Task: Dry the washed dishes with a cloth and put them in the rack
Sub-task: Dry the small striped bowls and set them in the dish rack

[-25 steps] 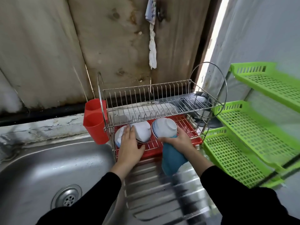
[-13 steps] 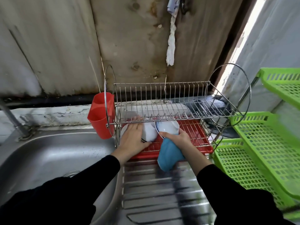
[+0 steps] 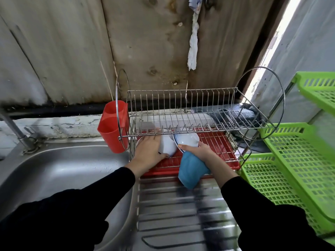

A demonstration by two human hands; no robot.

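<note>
— Tipped up since a second ago, the blue-rimmed bowl (image 3: 186, 140) no longer sits base-up on the lower tier; it leans, with its rim toward 8 o'clock. What holds it?
— The person's right hand (image 3: 198, 153): thumb curled onto the near rim and fingers round the far side. The blue cloth (image 3: 192, 173) is bunched under the palm and hangs toward 6 o'clock over the drainboard (image 3: 181, 214).
— And the left hand (image 3: 147, 151)?
— Its fingers lie stretched flat over the white bowl (image 3: 168, 148), close at 9 o'clock of the other bowl; whether the two bowls touch cannot be told. The fingertips are hidden behind the upper tier's front rail.
— Where is all this?
— On the lower tier of the wire dish rack (image 3: 181, 107), over its red drip tray (image 3: 217, 147). A red cutlery holder (image 3: 112, 127) hangs on the rack's 9 o'clock end, the sink basin (image 3: 63, 169) lies beyond it, and green plastic shelves (image 3: 299, 169) stand at 3 o'clock.
</note>
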